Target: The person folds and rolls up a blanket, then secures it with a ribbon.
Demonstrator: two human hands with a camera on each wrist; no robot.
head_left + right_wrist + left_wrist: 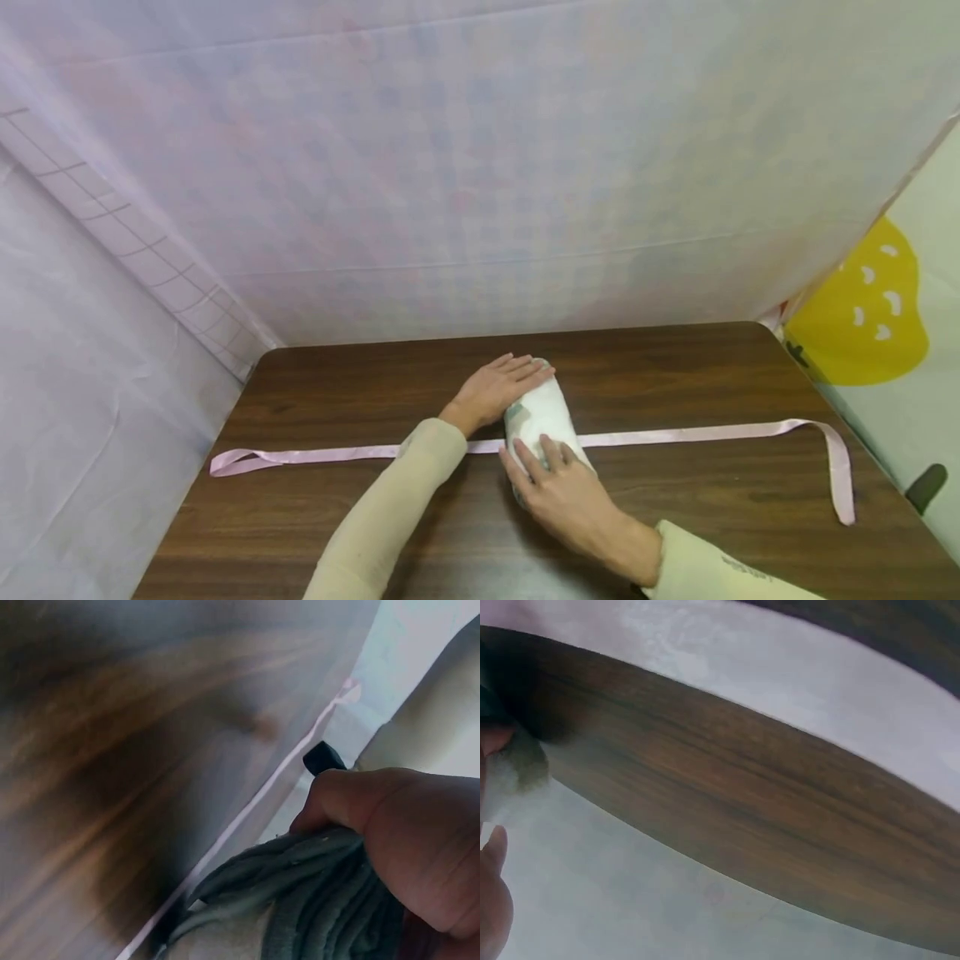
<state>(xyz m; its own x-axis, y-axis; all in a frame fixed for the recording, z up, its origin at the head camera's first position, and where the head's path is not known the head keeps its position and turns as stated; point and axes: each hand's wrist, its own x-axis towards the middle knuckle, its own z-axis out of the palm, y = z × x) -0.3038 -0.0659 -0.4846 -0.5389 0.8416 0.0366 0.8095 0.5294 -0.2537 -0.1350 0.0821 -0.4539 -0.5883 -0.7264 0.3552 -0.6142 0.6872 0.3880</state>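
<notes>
A rolled towel (538, 412), whitish outside with a grey-green patch, lies across a pink ribbon (678, 435) on the brown table. My left hand (497, 390) rests on the towel's far end, its fingers nearly straight and side by side. Over the near end is my right hand (566, 500), fingers spread on top. In the right wrist view, the towel's end shows grey-green coiled layers (307, 900), with part of my right hand (412, 832) against them. The left wrist view catches only fingertips at its left edge, near a blurred bit of towel (525, 769).
The ribbon runs nearly the table's full width; its left end folds back in a loop (243, 462) and its right end bends toward me (840, 479). White sheeting (465, 208) hangs behind the table (675, 367). A yellow printed shape (862, 325) is on the right-hand sheet.
</notes>
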